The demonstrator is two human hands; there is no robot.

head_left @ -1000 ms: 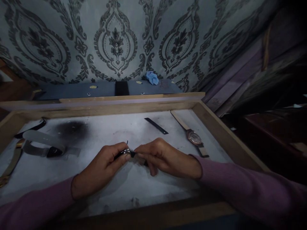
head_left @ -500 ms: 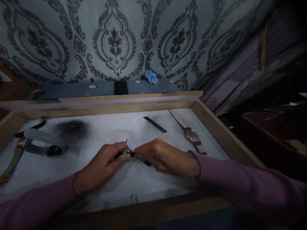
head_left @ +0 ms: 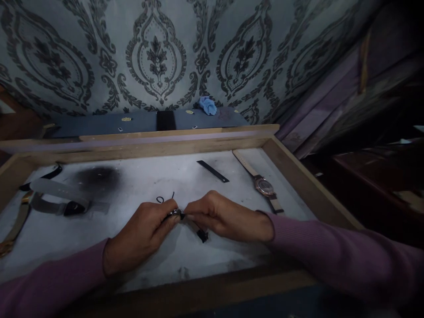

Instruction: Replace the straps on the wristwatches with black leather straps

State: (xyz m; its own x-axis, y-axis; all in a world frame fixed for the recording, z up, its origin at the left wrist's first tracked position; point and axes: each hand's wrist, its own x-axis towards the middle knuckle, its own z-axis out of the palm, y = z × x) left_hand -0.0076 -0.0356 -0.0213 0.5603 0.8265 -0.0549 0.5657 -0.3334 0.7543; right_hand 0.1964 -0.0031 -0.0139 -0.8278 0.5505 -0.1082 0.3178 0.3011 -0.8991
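My left hand (head_left: 142, 232) is closed on a small wristwatch (head_left: 176, 213), its shiny metal case showing between thumb and forefinger. My right hand (head_left: 221, 216) pinches at the case's right side, fingertips pressed together there; whether a small part is between them is hidden. Below the right fingers a strap with a dark end (head_left: 202, 235) slants down from the watch. Just beyond my left fingers a thin black loop (head_left: 160, 199) and a short dark tip stick out above the white surface.
A wooden-rimmed tray (head_left: 288, 172) surrounds the work. A black blade-like strip (head_left: 213, 171) and a brown-strapped watch (head_left: 265, 187) lie at right. More watches, including a grey-banded one (head_left: 74, 207), lie at left. Behind the rim are a black phone (head_left: 165, 120) and a blue crumpled cloth (head_left: 208, 106).
Both hands stay at the watch, with the left tilting it slightly. More of the strap end below and the thin black loop above now show. The camera view has shifted a little.
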